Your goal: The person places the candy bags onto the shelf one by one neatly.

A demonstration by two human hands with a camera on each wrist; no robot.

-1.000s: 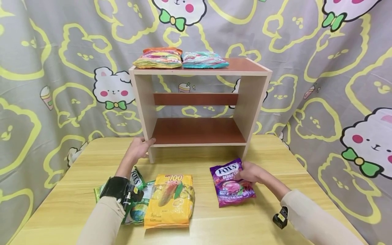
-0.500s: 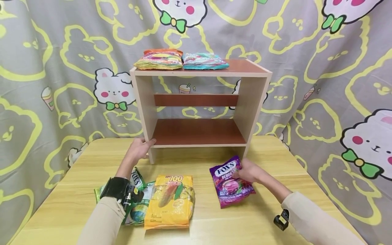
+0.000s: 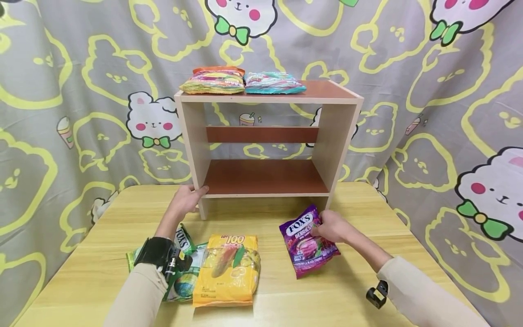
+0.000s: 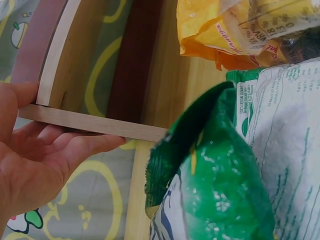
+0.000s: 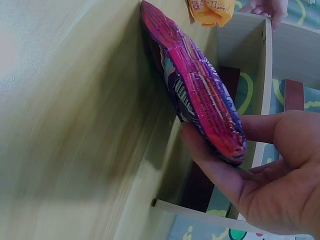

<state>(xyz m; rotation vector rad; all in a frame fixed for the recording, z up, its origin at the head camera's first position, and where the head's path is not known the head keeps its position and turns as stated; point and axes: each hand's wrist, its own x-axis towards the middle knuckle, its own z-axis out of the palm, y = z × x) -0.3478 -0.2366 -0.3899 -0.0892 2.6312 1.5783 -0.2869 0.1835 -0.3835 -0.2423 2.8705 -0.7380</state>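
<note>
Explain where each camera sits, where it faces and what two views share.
Head: on the head, facing forward and down at the boxy brown-and-beige shelf; left hand, right hand, forearms show.
Left wrist: worn there, facing the shelf's side and a glossy green plastic bag; only left hand shows.
Right wrist: worn there, facing a glossy purple plastic bag pinched in the right hand; both hands show.
Head and right wrist share the purple bag.
</note>
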